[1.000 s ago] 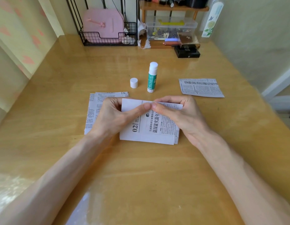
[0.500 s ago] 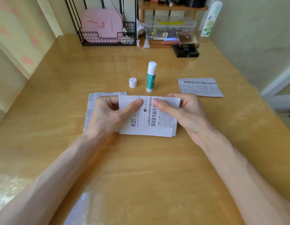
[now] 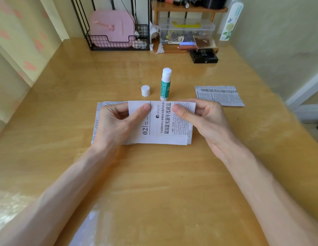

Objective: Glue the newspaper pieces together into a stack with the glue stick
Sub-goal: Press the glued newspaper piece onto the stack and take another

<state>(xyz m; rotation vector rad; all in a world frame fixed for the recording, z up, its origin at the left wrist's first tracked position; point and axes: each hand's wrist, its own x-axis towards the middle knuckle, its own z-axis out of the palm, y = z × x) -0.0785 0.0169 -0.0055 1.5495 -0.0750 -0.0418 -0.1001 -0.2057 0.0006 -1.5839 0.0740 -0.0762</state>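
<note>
A newspaper piece (image 3: pixel 165 128) printed with "02" lies on top of other pieces at the table's middle. My left hand (image 3: pixel 117 121) pinches its far left edge, thumb on top. My right hand (image 3: pixel 202 118) pinches its far right edge the same way. More newspaper pieces (image 3: pixel 97 119) stick out under it on the left. An uncapped green and white glue stick (image 3: pixel 165 84) stands upright just beyond the paper, with its white cap (image 3: pixel 145 90) to its left. One separate newspaper piece (image 3: pixel 219 95) lies flat at the right.
The wooden table (image 3: pixel 154 174) runs to walls at left and right. At the back stand a black wire basket (image 3: pixel 119 41) with a pink item, a clear plastic box (image 3: pixel 186 32) under a small wooden shelf, and a black box (image 3: pixel 204 56).
Both hands have drawn apart along the top piece's far edge, from meeting at the middle towards its corners. The piece now lies flatter over the pile.
</note>
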